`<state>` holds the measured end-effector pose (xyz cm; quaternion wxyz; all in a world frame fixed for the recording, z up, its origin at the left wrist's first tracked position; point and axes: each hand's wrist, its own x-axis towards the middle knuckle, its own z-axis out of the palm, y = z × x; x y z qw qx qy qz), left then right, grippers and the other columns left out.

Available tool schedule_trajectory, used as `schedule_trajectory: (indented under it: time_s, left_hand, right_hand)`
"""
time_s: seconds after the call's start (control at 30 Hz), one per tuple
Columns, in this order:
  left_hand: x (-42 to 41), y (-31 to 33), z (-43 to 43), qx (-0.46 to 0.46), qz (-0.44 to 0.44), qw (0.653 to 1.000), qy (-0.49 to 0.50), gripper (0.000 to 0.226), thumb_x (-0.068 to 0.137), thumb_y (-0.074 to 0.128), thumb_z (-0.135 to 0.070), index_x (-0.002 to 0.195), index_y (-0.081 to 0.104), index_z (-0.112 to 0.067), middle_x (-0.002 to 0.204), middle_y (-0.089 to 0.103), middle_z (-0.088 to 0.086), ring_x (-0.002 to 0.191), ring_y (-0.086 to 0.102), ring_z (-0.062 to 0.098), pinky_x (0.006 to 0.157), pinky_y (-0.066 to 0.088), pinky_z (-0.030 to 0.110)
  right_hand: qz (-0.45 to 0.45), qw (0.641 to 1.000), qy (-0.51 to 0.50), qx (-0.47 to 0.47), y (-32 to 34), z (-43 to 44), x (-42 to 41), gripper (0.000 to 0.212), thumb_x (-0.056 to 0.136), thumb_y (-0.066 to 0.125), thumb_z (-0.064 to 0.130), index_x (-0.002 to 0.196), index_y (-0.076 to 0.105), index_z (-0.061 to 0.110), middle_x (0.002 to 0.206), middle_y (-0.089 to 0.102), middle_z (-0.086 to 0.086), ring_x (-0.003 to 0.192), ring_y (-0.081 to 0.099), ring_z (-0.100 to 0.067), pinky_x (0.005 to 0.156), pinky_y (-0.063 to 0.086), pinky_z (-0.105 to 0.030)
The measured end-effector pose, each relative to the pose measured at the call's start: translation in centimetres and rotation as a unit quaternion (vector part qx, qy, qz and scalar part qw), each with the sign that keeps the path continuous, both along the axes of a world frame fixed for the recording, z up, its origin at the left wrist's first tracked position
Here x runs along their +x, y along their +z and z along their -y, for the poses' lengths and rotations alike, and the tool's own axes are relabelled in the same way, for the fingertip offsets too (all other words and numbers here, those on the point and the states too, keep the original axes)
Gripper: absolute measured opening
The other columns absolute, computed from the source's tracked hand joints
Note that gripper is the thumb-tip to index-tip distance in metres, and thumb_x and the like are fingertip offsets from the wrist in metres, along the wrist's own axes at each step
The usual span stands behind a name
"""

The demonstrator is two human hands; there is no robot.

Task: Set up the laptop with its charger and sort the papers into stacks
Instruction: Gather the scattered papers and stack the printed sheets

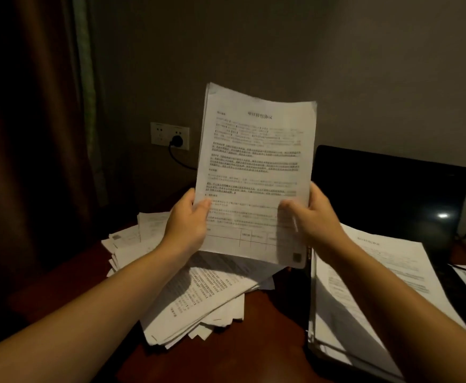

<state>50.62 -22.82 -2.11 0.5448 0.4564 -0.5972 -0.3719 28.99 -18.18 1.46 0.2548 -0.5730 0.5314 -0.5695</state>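
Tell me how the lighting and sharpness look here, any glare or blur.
Head view: dim room, the curtain at left nearly black; the held sheets are brightest, their print soft; a small glare spot sits on the dark laptop screen; the left hand and right hand look slightly smeared at the thumbs.

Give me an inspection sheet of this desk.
Surface: reddish wooden desk.
Job's things: laptop open, screen dark; messy paper pile at left; neater stack in what looks like a clear tray at right.
Clutter: nothing seen beyond the papers.
Hands: left hand and right hand grip one sheaf upright by its lower sides.
Cables: black plug in the wall socket, its cable running behind the sheaf.
Surroundings: curtain at left, plain wall behind.
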Motion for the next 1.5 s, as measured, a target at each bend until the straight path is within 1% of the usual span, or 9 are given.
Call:
schedule_trajectory:
  time_s: [0.27, 0.43, 0.53, 0.7, 0.83, 1.0, 1.27, 1.4, 1.5]
  left_hand:
    - [-5.5, 1.5, -3.1, 0.047, -0.034, 0.99, -0.131, 0.02, 0.105, 0.05, -0.018, 0.113, 0.068, -0.02, 0.103, 0.076, -0.006, 0.093, 0.073, 0.009, 0.07, 0.059, 0.024]
    - [-10.5, 0.8, -5.0, 0.116, -0.106, 0.959, -0.238, 0.033, 0.099, 0.059, -0.008, 0.129, 0.059, -0.021, 0.108, 0.076, -0.001, 0.097, 0.074, 0.018, 0.075, 0.062, 0.036]
    - [-12.9, -0.2, -5.5, 0.085, -0.016, 0.965, -0.246, 0.064, 0.093, 0.068, -0.009, 0.141, 0.041, -0.041, 0.116, 0.073, -0.008, 0.104, 0.071, 0.013, 0.083, 0.061, 0.037]
    - [-15.6, -2.4, -6.6, 0.003, 0.135, 0.962, -0.236, 0.05, 0.096, 0.067, -0.018, 0.144, 0.054, -0.025, 0.14, 0.057, -0.014, 0.123, 0.051, 0.0, 0.092, 0.045, 0.011]
    - [-16.1, -3.9, -7.3, -0.013, 0.181, 0.956, -0.229, 0.044, 0.098, 0.064, -0.022, 0.141, 0.057, -0.025, 0.141, 0.057, -0.015, 0.131, 0.046, 0.0, 0.11, 0.04, 0.024]
    - [-15.5, -4.4, -8.0, -0.032, 0.212, 0.957, -0.196, 0.041, 0.098, 0.063, -0.024, 0.139, 0.059, -0.027, 0.14, 0.058, -0.015, 0.132, 0.048, 0.003, 0.111, 0.04, 0.03]
    - [-15.1, -4.7, -7.8, -0.068, 0.299, 0.942, -0.141, 0.04, 0.094, 0.067, -0.036, 0.134, 0.064, -0.028, 0.142, 0.053, -0.013, 0.132, 0.046, 0.009, 0.11, 0.041, 0.037]
    - [-15.1, -4.9, -7.8, -0.058, 0.315, 0.936, -0.15, 0.044, 0.094, 0.065, -0.04, 0.137, 0.062, -0.03, 0.145, 0.053, -0.014, 0.134, 0.047, 0.011, 0.112, 0.042, 0.043]
    - [-15.2, -4.7, -8.0, -0.054, 0.315, 0.933, -0.165, 0.044, 0.095, 0.064, -0.037, 0.139, 0.06, -0.028, 0.141, 0.058, -0.013, 0.119, 0.056, 0.007, 0.101, 0.05, 0.034]
  right_hand:
    - [0.013, 0.999, -0.033, 0.007, 0.9, -6.9, -6.8, 0.026, 0.098, 0.055, 0.01, 0.122, 0.053, 0.021, 0.114, 0.069, 0.002, 0.1, 0.071, -0.013, 0.075, 0.061, -0.033]
    - [0.074, 0.993, -0.078, 0.044, -0.6, -11.6, -11.5, 0.031, 0.099, 0.053, 0.007, 0.127, 0.053, 0.021, 0.115, 0.069, -0.001, 0.099, 0.072, -0.02, 0.074, 0.062, -0.038]
    - [0.072, 0.988, -0.117, 0.075, -1.9, -14.0, -13.8, 0.028, 0.1, 0.053, 0.008, 0.122, 0.055, 0.024, 0.112, 0.071, -0.001, 0.09, 0.074, -0.017, 0.063, 0.061, -0.03]
    - [0.064, 0.981, -0.145, 0.109, -4.3, -16.3, -16.6, 0.052, 0.096, 0.056, 0.002, 0.135, 0.044, 0.033, 0.12, 0.068, 0.0, 0.096, 0.073, -0.02, 0.07, 0.062, -0.036]
    - [-0.038, 0.973, -0.185, 0.131, -5.7, -16.8, -17.4, 0.078, 0.092, 0.064, 0.003, 0.153, 0.026, 0.035, 0.124, 0.066, 0.008, 0.106, 0.068, -0.017, 0.09, 0.058, -0.048]
    - [-0.15, 0.951, -0.223, 0.152, -6.2, -17.2, -17.7, 0.071, 0.091, 0.069, 0.015, 0.152, 0.035, 0.028, 0.14, 0.056, 0.007, 0.121, 0.059, -0.015, 0.099, 0.053, -0.046]
    - [-0.28, 0.905, -0.265, 0.18, -7.2, -17.2, -18.0, 0.05, 0.093, 0.066, 0.028, 0.141, 0.052, 0.021, 0.131, 0.057, 0.001, 0.107, 0.053, -0.011, 0.09, 0.044, -0.027]
    - [-0.311, 0.886, -0.274, 0.208, -7.5, -17.0, -17.6, 0.046, 0.096, 0.059, 0.033, 0.14, 0.052, 0.024, 0.133, 0.055, 0.0, 0.106, 0.055, -0.012, 0.088, 0.048, -0.029]
    - [-0.362, 0.863, -0.266, 0.232, -7.3, -17.0, -16.9, 0.04, 0.098, 0.052, 0.037, 0.137, 0.052, 0.026, 0.123, 0.062, 0.001, 0.079, 0.055, -0.008, 0.068, 0.047, -0.025]
